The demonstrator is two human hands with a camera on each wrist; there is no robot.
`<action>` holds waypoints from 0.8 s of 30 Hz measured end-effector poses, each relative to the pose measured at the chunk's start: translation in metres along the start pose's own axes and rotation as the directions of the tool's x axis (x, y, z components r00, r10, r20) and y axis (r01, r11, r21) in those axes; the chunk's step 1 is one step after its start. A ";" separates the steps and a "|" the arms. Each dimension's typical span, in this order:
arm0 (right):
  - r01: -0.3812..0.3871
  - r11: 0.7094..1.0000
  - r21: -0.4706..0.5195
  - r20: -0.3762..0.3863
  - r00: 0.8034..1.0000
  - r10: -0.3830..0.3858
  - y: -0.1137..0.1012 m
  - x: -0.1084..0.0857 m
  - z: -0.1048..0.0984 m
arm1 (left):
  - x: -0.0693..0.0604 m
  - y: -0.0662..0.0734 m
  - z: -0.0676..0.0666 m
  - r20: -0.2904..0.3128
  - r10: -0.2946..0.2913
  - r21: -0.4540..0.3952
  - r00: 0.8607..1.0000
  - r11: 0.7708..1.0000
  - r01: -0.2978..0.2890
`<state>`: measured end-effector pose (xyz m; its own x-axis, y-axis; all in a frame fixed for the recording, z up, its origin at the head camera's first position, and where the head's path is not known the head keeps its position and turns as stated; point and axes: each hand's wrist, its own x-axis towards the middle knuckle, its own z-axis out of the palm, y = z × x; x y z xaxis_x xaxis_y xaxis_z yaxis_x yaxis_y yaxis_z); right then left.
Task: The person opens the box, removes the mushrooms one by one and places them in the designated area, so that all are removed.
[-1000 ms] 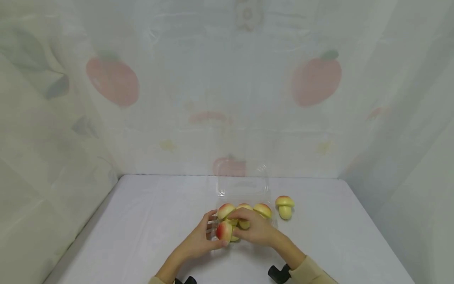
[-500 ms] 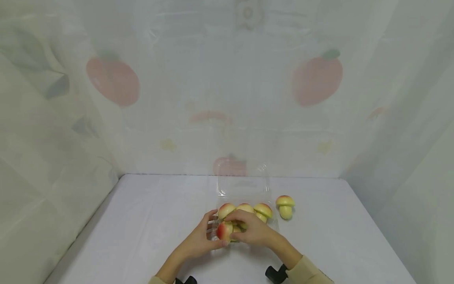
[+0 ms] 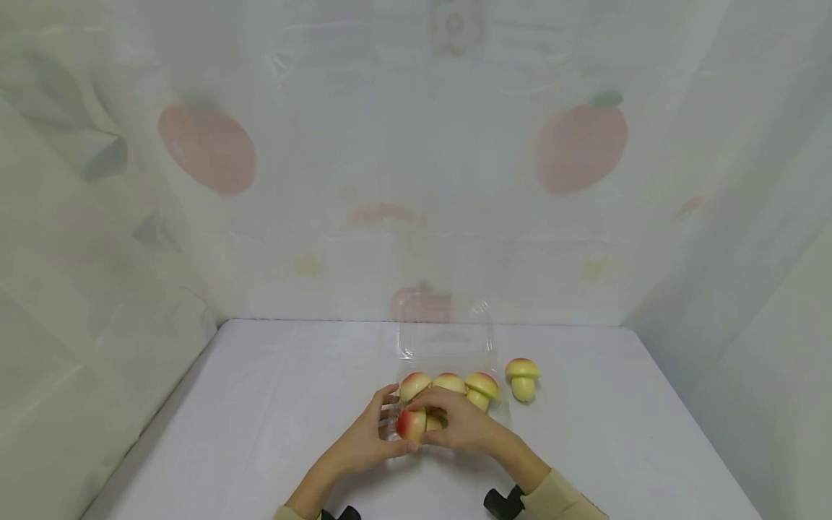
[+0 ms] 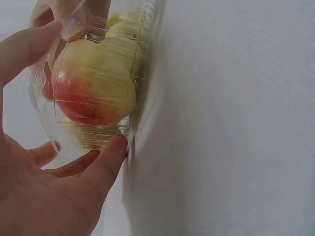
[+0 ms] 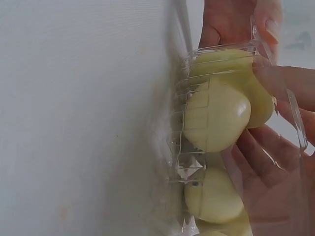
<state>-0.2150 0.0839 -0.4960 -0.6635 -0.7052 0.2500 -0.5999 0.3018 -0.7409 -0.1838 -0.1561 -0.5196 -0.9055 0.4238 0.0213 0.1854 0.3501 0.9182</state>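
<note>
White, hanging as a sheet (image 3: 507,166) with faint red fruit prints, and closing off the back and sides. Spreading below, also in white, as a tabletop (image 3: 299,404). Standing near its middle as a clear plastic container (image 4: 43,115), with lid (image 3: 445,342) tipped open toward the back. Reaching in from the front with both hands: touching the container's left end with the left hand (image 3: 367,439), fingers spread about it; pinching the front-left mushroom-shaped piece (image 3: 411,424) with the right hand (image 3: 471,422). Holding that piece on its side inside the container, between the right fingers and so nearer to them, with long axis crosswise, red-blushed cap toward the left palm and stem toward the right. Sitting behind it in a row: back-left piece (image 3: 414,386), back-middle piece (image 3: 448,381) and back-right piece (image 3: 482,385). Resting on the tabletop, just right of the container and also nearer the right hand, as one loose piece (image 3: 522,379), with cap away and stem toward the front. Counting one container, one lid and five pieces in sight, four inside and one outside; not being able to tell of others beneath the right hand.
</note>
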 end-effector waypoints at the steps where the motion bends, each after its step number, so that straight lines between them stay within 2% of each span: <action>1: -0.007 1.000 0.004 0.001 1.000 0.007 -0.001 0.000 0.000 | 0.000 0.000 0.000 0.001 0.003 0.000 1.000 1.000 -0.003; 9: -0.044 0.999 -0.008 0.014 0.999 0.044 -0.001 0.000 0.000 | -0.001 0.001 0.000 -0.012 0.003 0.012 1.000 1.000 -0.003; 14: -0.039 0.999 -0.018 -0.012 0.999 0.039 0.000 0.000 0.001 | -0.001 0.001 0.000 -0.008 0.000 0.009 1.000 1.000 0.000; 24: -0.014 0.998 0.058 -0.064 0.998 0.018 0.000 -0.003 -0.001 | -0.001 0.001 0.000 -0.012 -0.006 -0.007 1.000 1.000 0.006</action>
<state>-0.2136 0.0866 -0.4955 -0.7010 -0.6576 0.2760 -0.5637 0.2739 -0.7792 -0.1822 -0.1559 -0.5184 -0.9112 0.4115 0.0204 0.1774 0.3472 0.9209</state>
